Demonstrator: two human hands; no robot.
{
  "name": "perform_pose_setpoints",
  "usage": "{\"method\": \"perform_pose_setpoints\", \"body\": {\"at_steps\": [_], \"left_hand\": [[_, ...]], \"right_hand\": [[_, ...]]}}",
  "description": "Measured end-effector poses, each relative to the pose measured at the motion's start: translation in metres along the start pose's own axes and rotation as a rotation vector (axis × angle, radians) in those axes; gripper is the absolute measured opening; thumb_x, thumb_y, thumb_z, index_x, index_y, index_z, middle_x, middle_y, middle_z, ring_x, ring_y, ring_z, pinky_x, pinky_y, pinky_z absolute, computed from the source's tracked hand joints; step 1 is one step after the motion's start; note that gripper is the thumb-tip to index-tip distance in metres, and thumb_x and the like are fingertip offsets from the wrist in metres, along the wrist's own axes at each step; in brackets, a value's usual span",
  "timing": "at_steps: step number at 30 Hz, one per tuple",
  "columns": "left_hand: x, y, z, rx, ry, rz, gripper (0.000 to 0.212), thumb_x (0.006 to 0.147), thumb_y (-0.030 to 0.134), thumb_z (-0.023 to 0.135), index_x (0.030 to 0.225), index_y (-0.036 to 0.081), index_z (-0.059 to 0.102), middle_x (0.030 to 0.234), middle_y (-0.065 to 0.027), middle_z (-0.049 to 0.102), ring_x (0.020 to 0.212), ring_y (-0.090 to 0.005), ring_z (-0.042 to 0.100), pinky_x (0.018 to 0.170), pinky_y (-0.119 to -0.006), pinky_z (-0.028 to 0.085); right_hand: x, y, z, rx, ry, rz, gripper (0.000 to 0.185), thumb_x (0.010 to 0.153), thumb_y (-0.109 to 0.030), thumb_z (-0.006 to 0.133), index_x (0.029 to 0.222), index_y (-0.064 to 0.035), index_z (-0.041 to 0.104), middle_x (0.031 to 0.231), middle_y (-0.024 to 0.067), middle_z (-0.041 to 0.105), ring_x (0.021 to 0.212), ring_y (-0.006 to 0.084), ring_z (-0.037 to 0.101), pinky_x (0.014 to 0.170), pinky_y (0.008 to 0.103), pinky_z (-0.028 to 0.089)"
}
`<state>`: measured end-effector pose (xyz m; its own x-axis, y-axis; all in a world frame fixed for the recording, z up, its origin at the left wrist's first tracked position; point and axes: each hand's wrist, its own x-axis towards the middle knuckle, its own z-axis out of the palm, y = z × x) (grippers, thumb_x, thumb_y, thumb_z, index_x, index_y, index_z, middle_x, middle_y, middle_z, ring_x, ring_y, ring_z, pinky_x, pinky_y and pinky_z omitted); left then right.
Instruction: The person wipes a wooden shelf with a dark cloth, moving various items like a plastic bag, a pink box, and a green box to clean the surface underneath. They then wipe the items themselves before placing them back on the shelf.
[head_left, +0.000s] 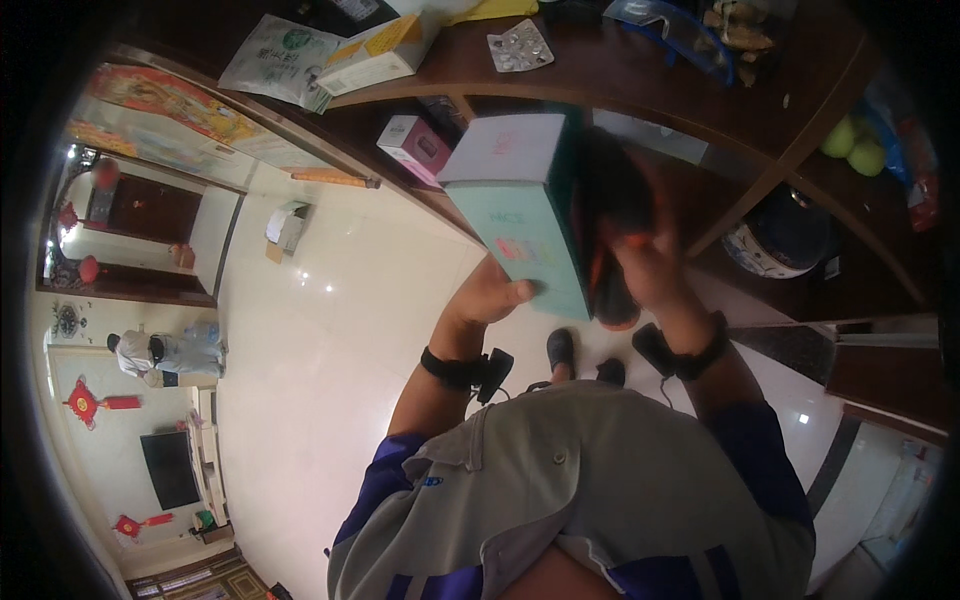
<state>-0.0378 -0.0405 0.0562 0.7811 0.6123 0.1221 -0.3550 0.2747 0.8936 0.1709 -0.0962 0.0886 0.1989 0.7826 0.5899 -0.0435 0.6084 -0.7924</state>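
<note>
My left hand (487, 292) grips a mint-green cardboard box (514, 232) from below, its thumb on the printed front. The box has a pale, open-looking top flap (506, 146) and bears writing. Just right of it, my right hand (651, 274) is closed around a black-and-orange object (619, 187). Motion blur hides exactly what this object is. It sits close against the box's dark side; I cannot tell whether they touch. Both are held in front of a dark wooden shelf unit (600, 79).
A pink-and-white box (416, 146) stands on a lower shelf. Above lie a yellow-and-white carton (379, 56), a blister pack (521, 46) and safety goggles (675, 34). A patterned pot (776, 232) and green fruit (855, 142) are at right. A person (165, 356) stands across the room.
</note>
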Motion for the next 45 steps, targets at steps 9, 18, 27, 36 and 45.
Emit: {"method": "perform_pose_setpoints", "body": {"at_steps": [9, 18, 27, 36, 45], "left_hand": [[0.016, -0.001, 0.021, 0.045, 0.229, 0.123, 0.073, 0.078, 0.014, 0.078, 0.137, 0.003, 0.037, 0.125, -0.0097, 0.056, 0.115, -0.0206, 0.054, 0.098, -0.035, 0.044], [0.016, 0.009, 0.018, 0.188, 0.549, 0.23, 0.066, 0.078, 0.015, 0.078, 0.13, 0.0, 0.039, 0.121, -0.0152, 0.057, 0.113, -0.0213, 0.055, 0.094, -0.037, 0.047], [0.016, -0.003, 0.043, 0.679, 0.614, 0.208, 0.079, 0.072, 0.013, 0.083, 0.133, 0.0, 0.035, 0.117, -0.0107, 0.054, 0.107, -0.0165, 0.054, 0.09, -0.031, 0.048], [0.008, 0.005, 0.03, -0.204, 0.345, 0.106, 0.064, 0.089, 0.04, 0.061, 0.136, 0.005, 0.036, 0.125, -0.0077, 0.05, 0.113, -0.0201, 0.051, 0.092, -0.033, 0.045], [0.016, -0.002, 0.021, -0.239, 0.472, 0.219, 0.066, 0.085, 0.034, 0.07, 0.13, 0.0, 0.035, 0.123, -0.0125, 0.05, 0.115, -0.0225, 0.049, 0.099, -0.035, 0.041]], "right_hand": [[0.017, -0.014, -0.004, -0.23, -0.104, -0.219, 0.046, 0.088, -0.012, 0.062, 0.131, -0.0043, 0.05, 0.134, 0.0174, 0.049, 0.12, 0.0256, 0.05, 0.101, 0.0351, 0.039], [-0.065, 0.033, -0.024, -0.266, -0.093, 0.213, 0.043, 0.081, 0.0, 0.062, 0.123, 0.0004, 0.054, 0.114, 0.0169, 0.062, 0.108, 0.0281, 0.059, 0.096, 0.0381, 0.045], [0.042, -0.02, 0.014, -0.642, -0.124, -0.459, 0.045, 0.081, -0.01, 0.067, 0.125, -0.0083, 0.057, 0.141, 0.0229, 0.038, 0.124, 0.0374, 0.045, 0.101, 0.0436, 0.041], [-0.001, -0.008, 0.018, -0.777, -0.332, -0.319, 0.041, 0.076, -0.017, 0.071, 0.117, -0.0172, 0.065, 0.138, 0.0171, 0.046, 0.125, 0.0429, 0.042, 0.102, 0.0512, 0.037], [-0.025, -0.008, 0.017, -0.838, -0.557, -0.382, 0.027, 0.071, -0.005, 0.071, 0.097, -0.0124, 0.071, 0.134, 0.006, 0.051, 0.13, 0.047, 0.037, 0.104, 0.0542, 0.037]]}}
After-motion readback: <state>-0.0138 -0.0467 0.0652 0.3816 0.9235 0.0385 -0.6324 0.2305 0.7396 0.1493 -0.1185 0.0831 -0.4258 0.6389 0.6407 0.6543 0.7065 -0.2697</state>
